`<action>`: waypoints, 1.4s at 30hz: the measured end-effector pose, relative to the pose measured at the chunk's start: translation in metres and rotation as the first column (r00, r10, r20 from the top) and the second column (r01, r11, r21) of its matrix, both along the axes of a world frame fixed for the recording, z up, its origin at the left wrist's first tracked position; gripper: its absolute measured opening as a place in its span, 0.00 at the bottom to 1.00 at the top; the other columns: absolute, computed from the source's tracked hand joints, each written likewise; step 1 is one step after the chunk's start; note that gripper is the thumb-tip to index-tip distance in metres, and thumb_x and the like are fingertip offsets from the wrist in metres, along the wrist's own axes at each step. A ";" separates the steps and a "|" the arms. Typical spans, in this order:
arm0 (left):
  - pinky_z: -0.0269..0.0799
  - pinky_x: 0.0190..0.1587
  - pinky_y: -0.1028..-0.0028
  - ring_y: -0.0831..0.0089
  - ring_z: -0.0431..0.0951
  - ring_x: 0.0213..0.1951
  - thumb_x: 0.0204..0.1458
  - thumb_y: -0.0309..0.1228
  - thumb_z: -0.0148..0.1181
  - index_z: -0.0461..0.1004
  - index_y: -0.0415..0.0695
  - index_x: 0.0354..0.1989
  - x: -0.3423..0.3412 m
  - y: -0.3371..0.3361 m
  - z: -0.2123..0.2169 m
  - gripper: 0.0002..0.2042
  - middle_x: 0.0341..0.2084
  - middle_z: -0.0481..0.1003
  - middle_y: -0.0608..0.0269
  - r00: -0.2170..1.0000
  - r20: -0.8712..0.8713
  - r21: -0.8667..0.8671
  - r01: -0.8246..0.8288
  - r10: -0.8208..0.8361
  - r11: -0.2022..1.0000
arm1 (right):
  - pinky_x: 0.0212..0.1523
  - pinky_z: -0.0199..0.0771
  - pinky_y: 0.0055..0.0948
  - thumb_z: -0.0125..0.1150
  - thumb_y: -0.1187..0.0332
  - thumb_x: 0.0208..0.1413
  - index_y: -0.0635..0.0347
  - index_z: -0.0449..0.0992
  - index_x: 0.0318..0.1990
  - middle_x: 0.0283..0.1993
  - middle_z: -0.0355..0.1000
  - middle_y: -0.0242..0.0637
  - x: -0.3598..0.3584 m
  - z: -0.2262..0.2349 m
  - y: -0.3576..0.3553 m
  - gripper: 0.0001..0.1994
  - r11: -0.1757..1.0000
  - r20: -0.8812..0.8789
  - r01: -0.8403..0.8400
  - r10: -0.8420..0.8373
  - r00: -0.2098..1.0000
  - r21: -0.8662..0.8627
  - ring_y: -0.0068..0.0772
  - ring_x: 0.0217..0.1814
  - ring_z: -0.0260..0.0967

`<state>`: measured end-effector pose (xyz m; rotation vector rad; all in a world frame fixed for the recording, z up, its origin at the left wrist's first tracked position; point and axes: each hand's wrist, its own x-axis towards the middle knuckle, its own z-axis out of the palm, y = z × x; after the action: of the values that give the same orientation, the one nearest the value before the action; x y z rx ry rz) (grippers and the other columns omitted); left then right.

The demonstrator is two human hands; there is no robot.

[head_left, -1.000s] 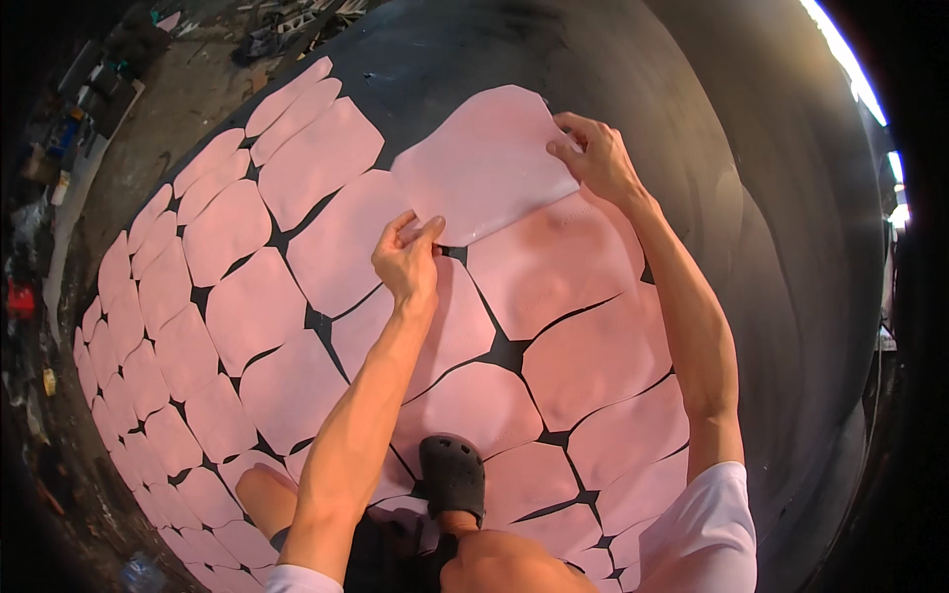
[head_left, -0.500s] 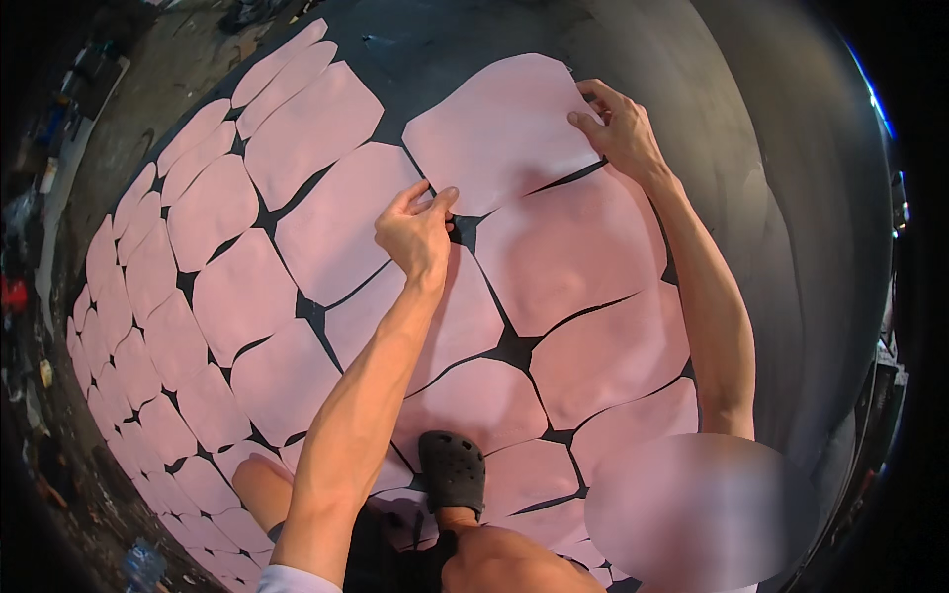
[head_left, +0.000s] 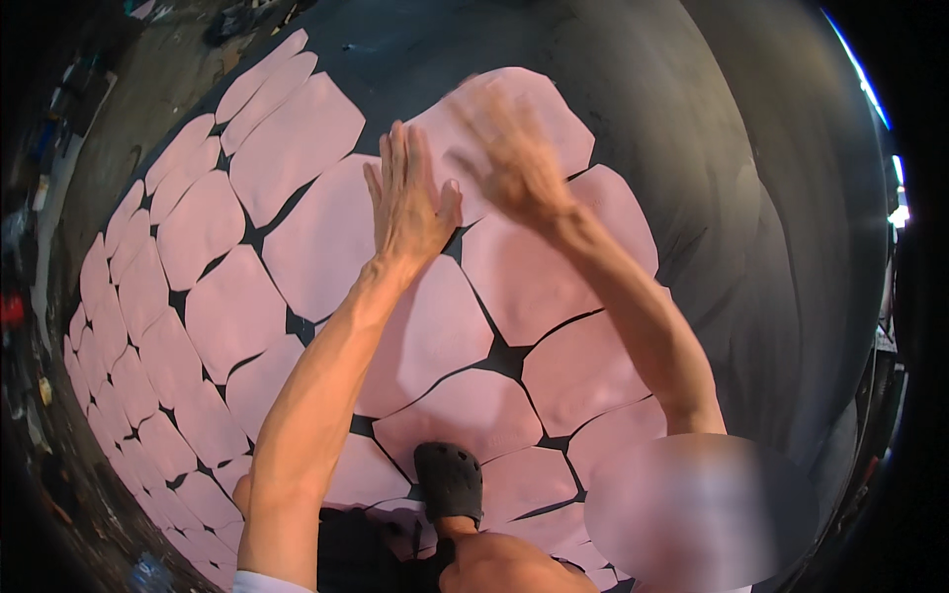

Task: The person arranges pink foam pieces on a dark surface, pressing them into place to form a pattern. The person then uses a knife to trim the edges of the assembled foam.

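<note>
A pink, flat, round-cornered sheet (head_left: 549, 109) lies at the far edge of a patchwork of similar pieces on a dark surface (head_left: 623, 79). My left hand (head_left: 403, 203) is spread with its fingers stretched out, at the left border of that sheet beside a neighbouring pink piece (head_left: 321, 232). Over the sheet's middle is my right hand (head_left: 514, 163), blurred by motion, its fingers extended and apart. Neither hand grips anything. Whether the right palm presses on the sheet cannot be made out. Just nearer is another pink piece (head_left: 539, 267), partly under my right forearm.
Many pink pieces run off to the left and toward me, with narrow dark gaps between them. A dark clog (head_left: 448, 482) on my foot rests on the pieces. Bare dark surface (head_left: 771, 257) curves away on the right. Blurred clutter lines the far left rim.
My right hand has let go of the sheet's right edge and moved left across its face. My left hand has opened from a bent pose, moving slightly up. The sheet now lies flatter.
</note>
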<state>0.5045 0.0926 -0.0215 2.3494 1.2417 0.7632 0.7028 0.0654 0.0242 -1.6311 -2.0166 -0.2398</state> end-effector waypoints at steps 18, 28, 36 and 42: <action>0.45 0.82 0.36 0.30 0.53 0.81 0.72 0.35 0.59 0.62 0.32 0.79 -0.077 -0.170 0.028 0.31 0.79 0.61 0.35 0.938 0.229 -0.233 -0.208 0.261 0.950 | 0.91 0.39 0.54 0.50 0.40 0.76 0.69 0.54 0.85 0.91 0.48 0.54 -0.078 -0.057 -0.016 0.45 0.923 0.187 0.287 -0.244 0.952 -0.255 0.55 0.94 0.41; 0.44 0.81 0.33 0.25 0.50 0.81 0.63 0.30 0.65 0.63 0.36 0.79 -0.168 -0.283 0.031 0.35 0.79 0.56 0.27 0.868 -0.021 -0.308 -0.477 0.496 0.823 | 0.89 0.36 0.66 0.52 0.38 0.74 0.57 0.57 0.86 0.90 0.50 0.50 -0.025 -0.060 0.022 0.43 0.896 0.279 0.433 -0.393 0.876 -0.097 0.57 0.94 0.40; 0.26 0.77 0.21 0.22 0.25 0.84 0.70 0.60 0.53 0.35 0.38 0.88 -0.232 -0.305 -0.021 0.52 0.85 0.27 0.23 0.755 -0.418 -0.377 -0.649 0.504 0.660 | 0.91 0.36 0.54 0.54 0.58 0.78 0.65 0.62 0.82 0.88 0.54 0.57 -0.066 0.127 -0.006 0.32 0.992 -0.183 0.058 -0.077 0.980 -0.110 0.54 0.93 0.43; 0.24 0.74 0.16 0.18 0.22 0.83 0.70 0.64 0.52 0.33 0.37 0.88 -0.224 -0.303 -0.029 0.55 0.84 0.25 0.20 0.791 -0.397 -0.441 -0.609 0.465 0.659 | 0.90 0.35 0.58 0.56 0.61 0.74 0.68 0.53 0.86 0.90 0.51 0.53 -0.008 0.079 -0.096 0.38 0.924 0.020 0.370 -0.373 0.927 0.090 0.59 0.94 0.39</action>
<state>0.2804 -0.2104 -0.0501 1.6215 2.0135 0.1863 0.6950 -0.0305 0.1036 -1.9573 -1.6804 -0.4895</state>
